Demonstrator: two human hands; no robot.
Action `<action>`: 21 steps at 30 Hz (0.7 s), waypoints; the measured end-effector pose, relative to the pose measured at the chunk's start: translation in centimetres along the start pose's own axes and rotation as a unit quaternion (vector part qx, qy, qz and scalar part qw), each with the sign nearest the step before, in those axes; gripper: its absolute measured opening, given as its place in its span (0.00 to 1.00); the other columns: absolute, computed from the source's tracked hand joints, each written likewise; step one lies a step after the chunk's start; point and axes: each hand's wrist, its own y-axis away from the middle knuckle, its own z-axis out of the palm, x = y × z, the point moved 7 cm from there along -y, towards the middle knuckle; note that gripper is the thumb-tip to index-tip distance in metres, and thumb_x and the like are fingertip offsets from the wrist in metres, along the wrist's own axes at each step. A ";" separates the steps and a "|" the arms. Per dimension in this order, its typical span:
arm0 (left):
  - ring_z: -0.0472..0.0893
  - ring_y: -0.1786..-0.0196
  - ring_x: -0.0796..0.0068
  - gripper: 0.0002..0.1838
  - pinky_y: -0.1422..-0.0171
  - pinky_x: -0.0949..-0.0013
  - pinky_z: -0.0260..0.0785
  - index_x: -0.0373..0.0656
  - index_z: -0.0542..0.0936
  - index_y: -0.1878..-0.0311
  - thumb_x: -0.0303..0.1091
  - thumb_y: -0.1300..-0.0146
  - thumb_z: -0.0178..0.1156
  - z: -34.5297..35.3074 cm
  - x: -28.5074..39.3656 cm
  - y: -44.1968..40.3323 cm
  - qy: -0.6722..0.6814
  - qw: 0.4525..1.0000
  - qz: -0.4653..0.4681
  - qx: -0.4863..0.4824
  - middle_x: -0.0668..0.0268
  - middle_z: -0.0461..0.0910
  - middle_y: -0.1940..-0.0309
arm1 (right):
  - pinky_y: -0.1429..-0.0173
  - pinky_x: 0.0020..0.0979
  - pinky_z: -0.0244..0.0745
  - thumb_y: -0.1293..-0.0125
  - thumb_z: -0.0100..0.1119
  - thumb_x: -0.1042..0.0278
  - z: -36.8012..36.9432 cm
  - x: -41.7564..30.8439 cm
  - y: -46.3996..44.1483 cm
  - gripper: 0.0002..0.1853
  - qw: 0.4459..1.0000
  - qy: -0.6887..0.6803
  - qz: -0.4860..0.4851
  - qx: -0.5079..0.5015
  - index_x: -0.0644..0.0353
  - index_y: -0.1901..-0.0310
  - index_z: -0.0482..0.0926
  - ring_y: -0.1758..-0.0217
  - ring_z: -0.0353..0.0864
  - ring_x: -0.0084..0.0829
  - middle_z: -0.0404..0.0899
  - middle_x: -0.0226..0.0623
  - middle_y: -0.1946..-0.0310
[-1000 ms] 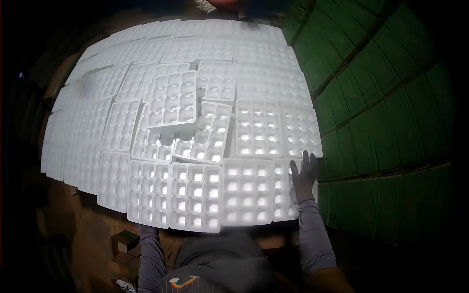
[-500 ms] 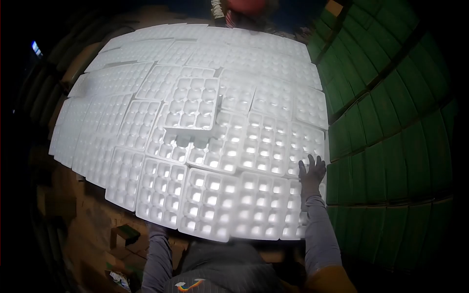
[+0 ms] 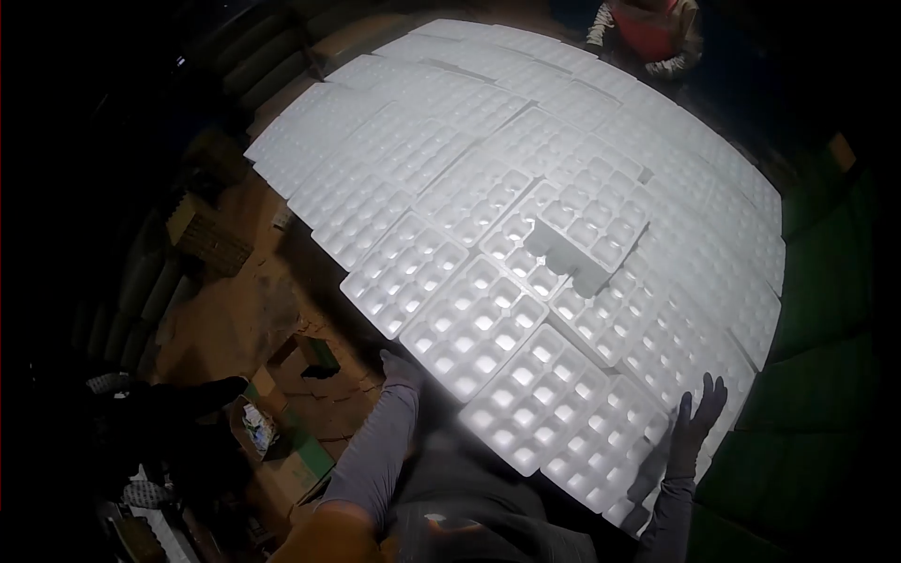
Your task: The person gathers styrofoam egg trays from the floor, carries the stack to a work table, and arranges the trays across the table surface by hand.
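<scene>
White moulded trays (image 3: 497, 328) with rows of square cells lie edge to edge across a broad surface before me. One separate tray (image 3: 593, 211) rests on top of the others and casts a shadow. At the near left edge of the trays is my left hand (image 3: 404, 369); a digit points forward, while the other fingers are hidden, so its grip is unclear. Over the near right trays, my right hand (image 3: 696, 422) has its fingers spread and holds nothing. Its shadow falls on the cells beside it; whether it touches them I cannot tell.
Another person (image 3: 648, 38) in red stands beyond the far edge. Green stacked blocks (image 3: 798, 413) line the right side. An open carton (image 3: 300, 460) with contents, a small box (image 3: 314, 357) and a ridged block (image 3: 206, 235) are on the brown floor at left.
My view has swung left, so the trays appear rotated and shifted right. My left hand, hidden below the tray edge before, now shows beside it. My right hand stays spread above the right-hand trays.
</scene>
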 end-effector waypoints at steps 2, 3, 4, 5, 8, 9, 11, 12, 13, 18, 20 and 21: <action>0.71 0.32 0.55 0.30 0.29 0.50 0.66 0.46 0.69 0.31 0.56 0.25 0.39 -0.1 -0.7 -2.0 -0.014 0.999 -0.009 -0.029 0.59 0.70 0.33 | 0.20 0.47 0.45 0.28 0.53 0.63 0.9 -4.4 0.6 0.27 0.999 -0.031 -0.033 -0.020 0.54 0.29 0.67 0.19 0.47 0.48 0.58 0.46 0.24; 0.72 0.33 0.54 0.31 0.30 0.50 0.67 0.46 0.69 0.31 0.57 0.27 0.40 -0.7 -1.4 -3.8 -0.028 0.997 -0.020 -0.071 0.58 0.71 0.34 | 0.19 0.47 0.44 0.27 0.53 0.62 1.2 -6.6 1.1 0.27 0.997 -0.043 -0.050 -0.028 0.55 0.28 0.67 0.18 0.46 0.48 0.57 0.46 0.24; 0.73 0.35 0.53 0.32 0.31 0.50 0.68 0.46 0.69 0.31 0.58 0.28 0.41 -1.6 -1.8 -5.1 -0.052 0.993 -0.028 -0.106 0.57 0.72 0.35 | 0.19 0.48 0.44 0.27 0.52 0.62 1.6 -8.8 1.6 0.27 0.996 -0.053 -0.057 -0.036 0.55 0.28 0.66 0.18 0.46 0.48 0.57 0.46 0.24; 0.73 0.34 0.53 0.35 0.31 0.50 0.67 0.47 0.68 0.30 0.62 0.30 0.40 -2.4 0.1 -5.1 -0.486 0.862 0.133 -0.055 0.57 0.72 0.35 | 0.19 0.48 0.43 0.27 0.52 0.62 2.3 -10.9 2.3 0.27 0.995 -0.063 -0.065 -0.043 0.55 0.28 0.66 0.18 0.46 0.48 0.56 0.46 0.24; 0.71 0.32 0.54 0.34 0.29 0.50 0.65 0.46 0.67 0.29 0.60 0.27 0.38 -3.9 1.7 -5.7 -0.214 0.974 0.068 0.015 0.57 0.70 0.33 | 0.19 0.49 0.43 0.28 0.52 0.62 3.3 -16.7 3.5 0.28 0.991 -0.080 -0.081 -0.072 0.56 0.28 0.65 0.18 0.46 0.48 0.56 0.47 0.24; 0.71 0.32 0.54 0.34 0.28 0.51 0.64 0.46 0.66 0.28 0.59 0.27 0.37 -3.1 3.2 -5.5 -0.164 0.984 0.054 0.041 0.57 0.70 0.32 | 0.19 0.49 0.44 0.28 0.53 0.62 3.4 -18.7 3.8 0.28 0.989 -0.079 -0.089 -0.084 0.56 0.28 0.65 0.18 0.47 0.48 0.56 0.47 0.24; 0.70 0.31 0.55 0.33 0.27 0.51 0.63 0.46 0.66 0.28 0.58 0.25 0.35 -0.2 6.8 -5.2 -0.111 0.989 0.046 0.086 0.57 0.69 0.31 | 0.20 0.50 0.45 0.29 0.54 0.63 4.0 -23.7 4.6 0.29 0.984 -0.076 -0.114 -0.110 0.58 0.28 0.65 0.19 0.48 0.49 0.58 0.48 0.25; 0.69 0.30 0.55 0.33 0.26 0.51 0.62 0.46 0.65 0.27 0.57 0.24 0.34 1.7 8.5 -5.3 -0.096 0.988 0.043 0.110 0.57 0.68 0.30 | 0.20 0.50 0.47 0.30 0.53 0.65 5.0 -26.3 5.3 0.28 0.980 -0.087 -0.115 -0.134 0.60 0.29 0.66 0.19 0.50 0.51 0.59 0.50 0.26; 0.68 0.29 0.55 0.33 0.26 0.52 0.61 0.46 0.65 0.27 0.57 0.24 0.33 3.6 10.2 -5.6 -0.084 0.987 0.036 0.129 0.57 0.68 0.30 | 0.20 0.50 0.48 0.32 0.54 0.66 6.5 -29.1 6.2 0.29 0.971 -0.117 -0.122 -0.168 0.60 0.30 0.66 0.20 0.52 0.51 0.59 0.51 0.26; 0.71 0.32 0.56 0.34 0.27 0.57 0.64 0.43 0.67 0.29 0.59 0.22 0.33 -3.4 9.0 -19.9 -0.035 0.999 0.017 0.003 0.59 0.70 0.31 | 0.23 0.46 0.56 0.38 0.59 0.72 14.6 -48.7 9.7 0.32 0.860 -0.248 -0.244 -0.373 0.61 0.31 0.67 0.24 0.60 0.52 0.65 0.52 0.30; 0.71 0.33 0.57 0.35 0.27 0.58 0.64 0.42 0.67 0.29 0.60 0.23 0.34 -7.1 9.2 -21.5 -0.058 0.998 0.011 0.022 0.59 0.70 0.31 | 0.23 0.42 0.59 0.38 0.61 0.71 18.9 -56.4 10.9 0.32 0.802 -0.260 -0.241 -0.481 0.62 0.30 0.66 0.25 0.63 0.49 0.66 0.51 0.31; 0.70 0.31 0.57 0.34 0.26 0.58 0.62 0.42 0.65 0.28 0.59 0.23 0.35 -7.3 10.9 -20.3 -0.071 0.997 0.006 0.034 0.59 0.68 0.30 | 0.26 0.44 0.61 0.40 0.62 0.70 21.5 -60.2 11.5 0.31 0.778 -0.276 -0.265 -0.499 0.63 0.33 0.68 0.28 0.65 0.51 0.67 0.52 0.33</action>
